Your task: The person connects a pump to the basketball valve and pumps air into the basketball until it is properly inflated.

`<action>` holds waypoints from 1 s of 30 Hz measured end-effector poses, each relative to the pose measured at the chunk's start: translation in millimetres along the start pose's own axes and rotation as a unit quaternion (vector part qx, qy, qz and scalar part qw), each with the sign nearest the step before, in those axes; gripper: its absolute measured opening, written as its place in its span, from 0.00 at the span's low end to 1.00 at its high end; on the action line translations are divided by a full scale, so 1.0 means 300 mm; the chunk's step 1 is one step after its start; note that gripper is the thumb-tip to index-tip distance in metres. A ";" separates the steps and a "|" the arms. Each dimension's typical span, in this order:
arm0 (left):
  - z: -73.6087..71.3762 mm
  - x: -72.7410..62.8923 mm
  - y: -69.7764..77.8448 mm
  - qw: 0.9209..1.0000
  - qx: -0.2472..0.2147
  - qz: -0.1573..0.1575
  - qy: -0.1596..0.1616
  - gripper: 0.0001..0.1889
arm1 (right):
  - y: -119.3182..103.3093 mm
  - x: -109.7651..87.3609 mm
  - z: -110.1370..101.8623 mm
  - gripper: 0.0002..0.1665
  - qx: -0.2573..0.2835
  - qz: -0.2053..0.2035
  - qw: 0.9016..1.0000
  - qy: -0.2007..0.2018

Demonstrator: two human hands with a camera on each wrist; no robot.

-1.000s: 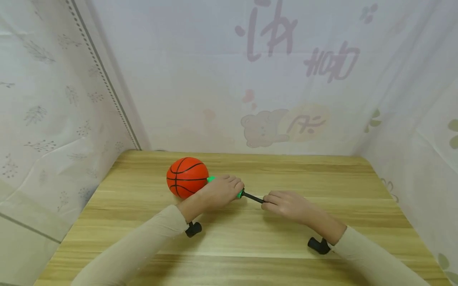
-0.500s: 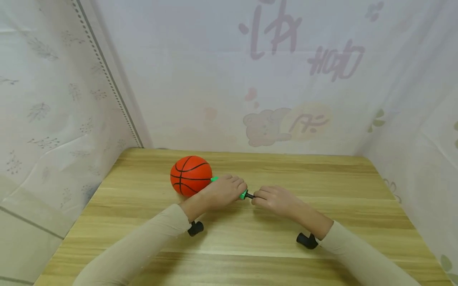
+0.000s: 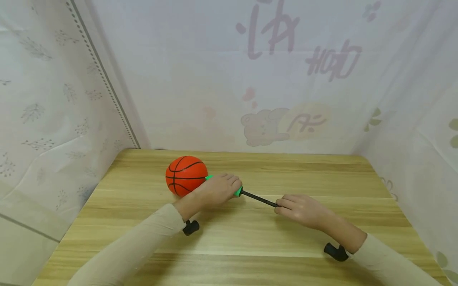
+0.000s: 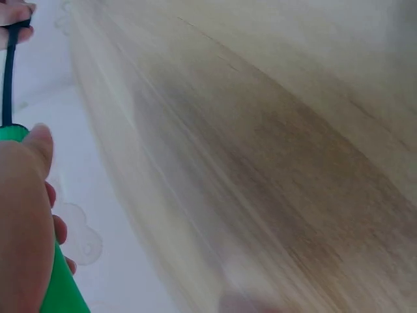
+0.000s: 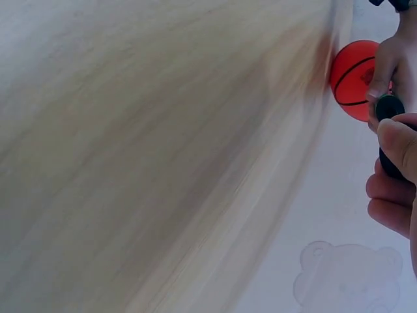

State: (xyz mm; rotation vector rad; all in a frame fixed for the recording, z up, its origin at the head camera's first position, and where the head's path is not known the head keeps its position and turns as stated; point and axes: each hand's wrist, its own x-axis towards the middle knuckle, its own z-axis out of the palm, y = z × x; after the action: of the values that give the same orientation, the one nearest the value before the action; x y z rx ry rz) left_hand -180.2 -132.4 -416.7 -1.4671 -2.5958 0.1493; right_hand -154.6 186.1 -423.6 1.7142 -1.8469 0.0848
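An orange-red toy basketball [image 3: 183,174] with black lines rests on the wooden table [image 3: 236,254], looking slightly flattened. My left hand [image 3: 217,190] wraps round the green barrel of a hand pump [image 4: 64,290], whose far tip meets the ball's right side. Out of the barrel's other end a long stretch of black rod [image 3: 260,198] runs to my right hand [image 3: 304,210]. In the right wrist view, that hand's thumb and fingers grip the pump's black handle [image 5: 389,107]. Most of the barrel is hidden under the left hand in the head view.
A black camera mount [image 3: 191,227] hangs under the left wrist, and a second black mount [image 3: 336,252] under the right; both are low over the table. Pale printed cloth [image 3: 200,79] walls off the back and sides of the table.
The right hand first moved in toward the left, pushing the rod into the barrel, then drew back out to the right, so more rod shows now. The left hand stays by the ball.
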 end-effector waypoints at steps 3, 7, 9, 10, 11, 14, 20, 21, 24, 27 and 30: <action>0.007 0.005 0.004 1.000 0.009 0.005 0.012 0.09 | 0.002 0.019 0.014 0.24 0.011 0.003 1.000 -0.007; 0.010 0.015 0.016 1.000 0.024 0.002 0.011 0.09 | 0.013 0.066 0.048 0.26 0.020 0.008 0.999 -0.024; 0.007 0.020 0.024 1.000 0.027 -0.001 0.007 0.09 | 0.019 0.093 0.068 0.20 0.018 0.009 0.999 -0.031; 0.006 0.021 0.027 1.000 0.027 -0.003 0.005 0.10 | 0.022 0.106 0.078 0.15 0.016 0.011 0.999 -0.036; 0.005 0.022 0.030 1.000 0.027 -0.003 0.003 0.09 | 0.024 0.120 0.088 0.10 0.016 0.012 0.999 -0.038; 0.007 0.022 0.037 1.000 0.028 -0.001 -0.005 0.09 | 0.028 0.155 0.122 0.04 0.011 0.013 0.999 -0.035; 0.011 0.012 0.041 0.999 0.033 -0.002 -0.020 0.06 | 0.022 0.184 0.160 0.05 0.019 0.018 1.000 -0.014; 0.010 0.010 0.041 0.999 0.031 -0.002 -0.017 0.06 | 0.019 0.181 0.155 0.04 0.025 0.019 0.999 -0.014; 0.007 0.002 0.038 1.000 0.023 0.000 -0.009 0.07 | 0.007 0.160 0.128 0.06 0.031 0.016 0.999 -0.018; 0.003 -0.009 0.034 1.000 0.013 -0.002 -0.005 0.07 | -0.007 0.126 0.091 0.18 0.025 0.007 1.000 -0.012; 0.001 -0.020 0.026 1.000 0.002 -0.006 -0.002 0.06 | -0.017 0.087 0.054 0.25 0.015 0.005 1.000 -0.008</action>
State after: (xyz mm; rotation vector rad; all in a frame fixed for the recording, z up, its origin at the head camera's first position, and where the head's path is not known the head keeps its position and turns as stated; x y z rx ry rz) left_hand -170.6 -133.6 -418.7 -1.4516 -2.6051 0.1566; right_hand -155.4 155.1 -426.3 1.7299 -1.8750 0.1043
